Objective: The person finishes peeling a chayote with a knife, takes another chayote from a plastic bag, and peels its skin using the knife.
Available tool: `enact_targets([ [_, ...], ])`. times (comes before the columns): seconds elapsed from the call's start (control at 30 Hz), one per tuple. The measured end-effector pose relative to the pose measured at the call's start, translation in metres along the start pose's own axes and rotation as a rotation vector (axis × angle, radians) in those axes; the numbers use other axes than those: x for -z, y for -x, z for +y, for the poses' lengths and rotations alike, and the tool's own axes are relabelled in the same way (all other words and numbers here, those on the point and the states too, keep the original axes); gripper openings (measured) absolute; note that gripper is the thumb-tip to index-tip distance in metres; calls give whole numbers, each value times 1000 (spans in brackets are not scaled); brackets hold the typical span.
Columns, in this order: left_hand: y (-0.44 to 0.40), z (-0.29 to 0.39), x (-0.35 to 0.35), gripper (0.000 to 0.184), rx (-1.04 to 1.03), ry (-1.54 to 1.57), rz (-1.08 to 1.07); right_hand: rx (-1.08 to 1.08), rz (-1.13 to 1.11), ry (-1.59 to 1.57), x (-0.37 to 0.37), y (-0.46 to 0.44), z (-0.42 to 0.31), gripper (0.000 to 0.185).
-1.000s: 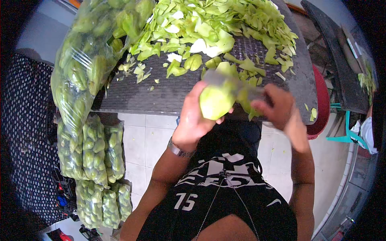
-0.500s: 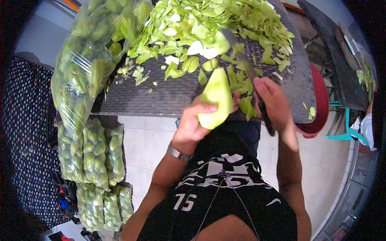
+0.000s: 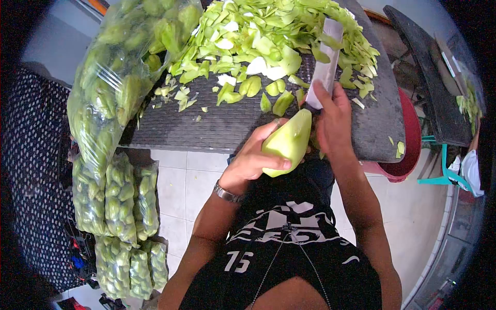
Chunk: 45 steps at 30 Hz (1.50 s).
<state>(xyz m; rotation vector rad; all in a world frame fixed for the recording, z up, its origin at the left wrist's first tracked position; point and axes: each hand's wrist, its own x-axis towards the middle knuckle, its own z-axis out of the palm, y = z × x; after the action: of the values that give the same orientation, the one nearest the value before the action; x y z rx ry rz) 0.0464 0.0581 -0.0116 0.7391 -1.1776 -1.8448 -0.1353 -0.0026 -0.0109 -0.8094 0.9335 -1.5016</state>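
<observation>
My left hand [image 3: 258, 155] is wrapped round a peeled pale-green fruit [image 3: 289, 142], its narrow end pointing up and to the right. Just right of the fruit, my right hand [image 3: 333, 116] grips a knife [image 3: 327, 64] with a broad blade that points away from me over the peelings. A bit of green peel lies against the blade. Beyond both hands, a large heap of green peelings [image 3: 258, 31] covers the far part of the dark woven table [image 3: 191, 129]. A few loose pieces lie between the heap and the fruit.
A big clear bag of green fruits [image 3: 111, 88] hangs over the table's left side. Smaller filled bags [image 3: 120, 196] are stacked below it. A red basin [image 3: 408, 129] is partly under the table's right edge, near a teal stool [image 3: 444, 165].
My right hand has turned the knife upright, its blade now pointing away from me and clearly visible. My left hand has lowered slightly and tilted the fruit to the right.
</observation>
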Motion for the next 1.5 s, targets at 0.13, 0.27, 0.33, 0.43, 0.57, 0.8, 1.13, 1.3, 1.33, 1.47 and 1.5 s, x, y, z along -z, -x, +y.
enact_targets([
  [0.13,8,2,12,67,-16,-337,-53,-30,-66,225,11,-14,-21,36],
  [0.27,20,13,12,65,-6,-476,-74,93,-25,335,29,-51,-44,37],
  [0.33,24,19,17,66,15,-462,-70,243,-2,357,54,-84,-52,37],
  [0.43,31,10,29,68,7,-404,1,164,148,524,82,-113,-73,40],
  [0.57,38,9,49,74,48,-234,123,496,172,1238,94,-117,-77,43],
  [0.8,46,33,55,71,29,60,240,579,-797,1437,50,6,-58,70],
  [1.13,51,39,53,71,-1,49,241,825,-1022,1441,86,-56,-23,42],
  [1.3,52,34,58,68,-15,13,249,1106,-584,1719,98,-145,-33,28],
  [1.33,51,35,59,67,-19,-3,256,1098,-540,1633,82,-140,-38,28],
  [1.47,49,36,56,66,-6,-17,272,944,-776,1307,23,-69,-28,28],
  [1.5,48,36,56,65,2,-16,271,924,-940,1244,16,-52,-23,28],
])
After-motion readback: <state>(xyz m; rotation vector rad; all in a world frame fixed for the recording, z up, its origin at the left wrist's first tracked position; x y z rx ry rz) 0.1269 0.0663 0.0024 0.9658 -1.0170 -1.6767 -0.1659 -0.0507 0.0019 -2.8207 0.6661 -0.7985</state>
